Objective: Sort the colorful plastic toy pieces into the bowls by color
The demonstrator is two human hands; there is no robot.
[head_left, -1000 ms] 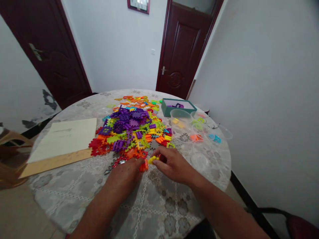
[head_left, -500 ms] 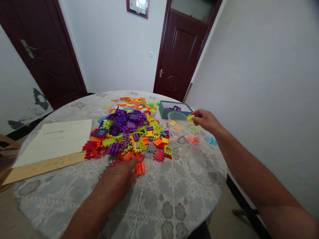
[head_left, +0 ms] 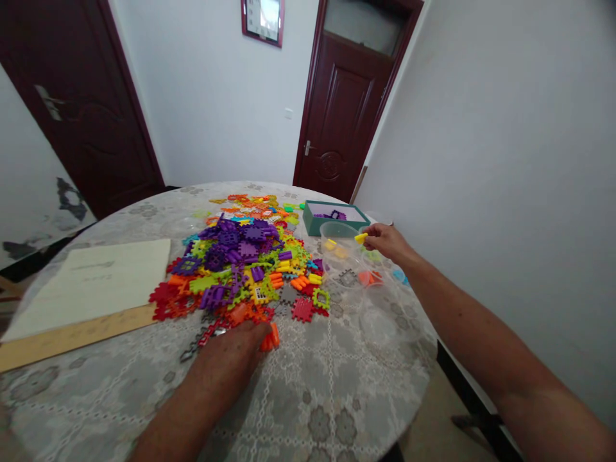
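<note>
A big heap of coloured plastic interlocking pieces (head_left: 240, 263) lies in the middle of the round table (head_left: 308, 398). My right hand (head_left: 385, 241) reaches out over a clear plastic cup (head_left: 339, 240) and pinches a small yellow piece (head_left: 360, 238) above its rim. A few yellow pieces lie inside that cup. My left hand (head_left: 231, 356) rests palm down at the heap's near edge, its fingertips on an orange piece (head_left: 270, 337).
More clear cups (head_left: 385, 314) stand at the right, some holding orange, green and blue pieces. A teal box (head_left: 332, 215) with purple pieces sits behind them. A pale sheet on a wooden board (head_left: 81, 301) lies at the left. Two dark doors stand behind.
My right hand lifted the yellow piece from the heap's near edge and carried it right to the cup. The left hand stayed by the orange piece. The camera tilted slightly.
</note>
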